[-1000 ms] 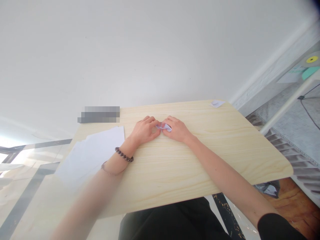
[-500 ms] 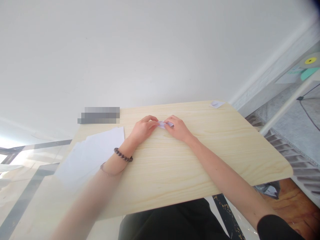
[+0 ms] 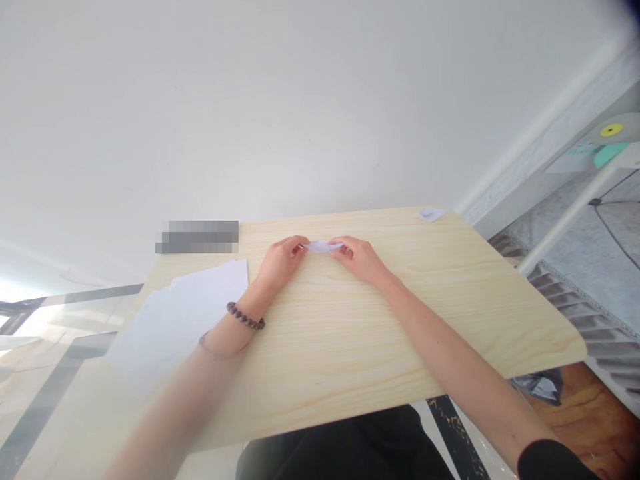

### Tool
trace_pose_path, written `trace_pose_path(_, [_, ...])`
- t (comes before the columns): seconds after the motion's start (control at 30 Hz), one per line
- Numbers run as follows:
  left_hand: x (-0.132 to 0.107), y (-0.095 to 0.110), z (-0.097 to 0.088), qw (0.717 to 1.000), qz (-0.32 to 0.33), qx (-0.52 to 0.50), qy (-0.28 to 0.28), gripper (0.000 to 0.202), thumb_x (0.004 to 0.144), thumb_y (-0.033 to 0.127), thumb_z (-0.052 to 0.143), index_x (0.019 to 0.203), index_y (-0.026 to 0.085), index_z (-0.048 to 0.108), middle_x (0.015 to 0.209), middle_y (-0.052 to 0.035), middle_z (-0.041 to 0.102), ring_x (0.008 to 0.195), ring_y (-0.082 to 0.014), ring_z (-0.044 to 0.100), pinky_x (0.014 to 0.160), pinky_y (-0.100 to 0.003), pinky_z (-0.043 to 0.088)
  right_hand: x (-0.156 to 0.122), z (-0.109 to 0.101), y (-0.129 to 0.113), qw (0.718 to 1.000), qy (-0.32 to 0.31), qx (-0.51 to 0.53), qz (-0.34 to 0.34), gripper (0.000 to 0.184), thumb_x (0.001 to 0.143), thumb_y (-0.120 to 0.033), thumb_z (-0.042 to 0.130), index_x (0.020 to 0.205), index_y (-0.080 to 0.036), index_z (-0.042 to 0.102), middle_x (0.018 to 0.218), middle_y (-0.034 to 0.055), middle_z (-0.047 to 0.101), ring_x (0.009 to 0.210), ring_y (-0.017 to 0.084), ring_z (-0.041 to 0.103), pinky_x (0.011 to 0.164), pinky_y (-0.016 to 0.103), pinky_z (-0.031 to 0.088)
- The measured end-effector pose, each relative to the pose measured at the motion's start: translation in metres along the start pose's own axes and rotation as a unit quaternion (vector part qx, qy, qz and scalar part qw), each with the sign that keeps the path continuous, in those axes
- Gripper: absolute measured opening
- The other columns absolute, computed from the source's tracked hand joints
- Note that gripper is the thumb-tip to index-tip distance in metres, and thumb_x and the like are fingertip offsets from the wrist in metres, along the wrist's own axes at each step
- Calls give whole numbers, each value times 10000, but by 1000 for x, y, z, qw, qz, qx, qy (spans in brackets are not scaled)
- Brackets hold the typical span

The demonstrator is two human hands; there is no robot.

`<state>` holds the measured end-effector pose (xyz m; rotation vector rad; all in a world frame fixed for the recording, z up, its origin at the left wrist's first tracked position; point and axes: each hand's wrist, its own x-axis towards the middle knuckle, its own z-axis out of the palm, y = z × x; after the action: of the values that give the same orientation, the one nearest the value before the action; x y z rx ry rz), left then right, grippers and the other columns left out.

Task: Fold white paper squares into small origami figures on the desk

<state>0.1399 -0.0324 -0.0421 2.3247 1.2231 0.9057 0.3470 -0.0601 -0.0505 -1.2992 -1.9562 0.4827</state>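
A small piece of folded white paper (image 3: 319, 247) stretches between my two hands near the far side of the table. My left hand (image 3: 283, 259) pinches its left end, thumb and fingers closed together. At the other end, my right hand (image 3: 359, 257) grips the paper between thumb and fingertips. The paper looks long and narrow, and its folds are too small to make out. Dark beads circle my left wrist.
Several loose white sheets (image 3: 185, 300) lie on the left of the light wooden table (image 3: 320, 347). Another small folded paper (image 3: 432, 214) rests at the far right corner. A pale wall (image 3: 300, 107) rises behind the table. A dark plastic bag (image 3: 543, 387) sits below on the right.
My hands have drawn slightly apart, and more of the folded paper shows between them. My fingers have shifted toward its ends. The view has tilted a little.
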Motion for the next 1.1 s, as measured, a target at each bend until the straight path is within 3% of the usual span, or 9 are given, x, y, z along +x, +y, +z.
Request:
trace_pose_path(0.27, [1,-4,1,999,43,-5,32,241,861,233,385,929,188,612,965,-54,582,873,-143,557,787,-265,440,2,-4,5,999,35,22,3,204,811,-242,469,968,-199,592,891,21,647,779,127,587,740,265,454])
trace_pose_path(0.43, [0,-4,2,998,45,14,30,251,874,225,356,937,189,596,963,-55,558,861,-140,543,783,-270,432,3,-6,3,1000,18,-18,-16,168,795,-205,478,919,-195,592,854,19,631,707,119,566,715,265,440])
trace_pose_path(0.6, [-2,-1,3,998,49,38,12,249,877,227,350,956,201,585,996,-55,544,850,-144,539,761,-273,429,2,-6,2,998,6,-41,-42,173,799,-150,435,818,-180,604,846,36,609,737,126,545,700,262,423])
trace_pose_path(0.9, [-2,2,0,994,103,14,-33,257,868,240,373,977,208,603,964,-51,527,840,-132,531,781,-274,434,2,-8,3,995,-18,-21,-91,228,849,-177,403,918,-202,618,951,48,603,882,139,564,827,294,429])
trace_pose_path(1.0, [-1,3,0,996,81,-32,-37,260,848,258,424,1055,211,574,937,-49,570,833,-134,552,779,-278,448,2,-8,1,996,-5,-23,-86,235,862,-211,392,937,-205,615,948,46,622,887,144,575,821,296,438])
trace_pose_path(1.1, [0,1,0,994,8,-100,-35,272,782,311,536,1024,195,578,895,-41,625,802,-141,590,774,-285,471,1,-8,1,999,22,-12,-44,203,845,-263,439,969,-214,593,938,34,643,840,146,601,783,297,458])
